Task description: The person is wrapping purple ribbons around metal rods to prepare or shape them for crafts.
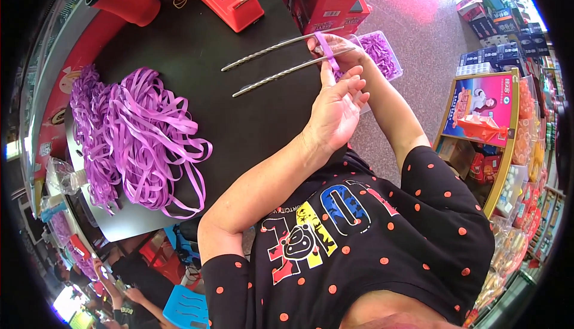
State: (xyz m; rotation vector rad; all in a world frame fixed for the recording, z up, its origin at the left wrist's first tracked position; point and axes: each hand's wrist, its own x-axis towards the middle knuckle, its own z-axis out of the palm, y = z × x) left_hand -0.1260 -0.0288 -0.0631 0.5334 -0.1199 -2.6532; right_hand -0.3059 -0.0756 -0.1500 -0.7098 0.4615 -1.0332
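Note:
Two thin metal rods with twisted-looking shafts [269, 80] stick out side by side to the left over the black table. A flat purple ribbon [326, 51] is wrapped across both rods near their right ends. My right hand [347, 53] is closed around the rods there, its fingertips by the ribbon; part of its grip is hidden behind them. Just below, my left hand [336, 109] turns its palm up, with the thumb against the ribbon and the other fingers bent. It seems to pinch the ribbon's lower part, though the fingers partly cover the contact.
A large heap of loose purple ribbon [149, 138] lies on the left of the black table [239, 129]. A red tape dispenser [230, 3] and a red cup [128, 0] stand at the far side. Beyond my right hand is a clear box of purple pieces [382, 54], beside red cartons [323, 0].

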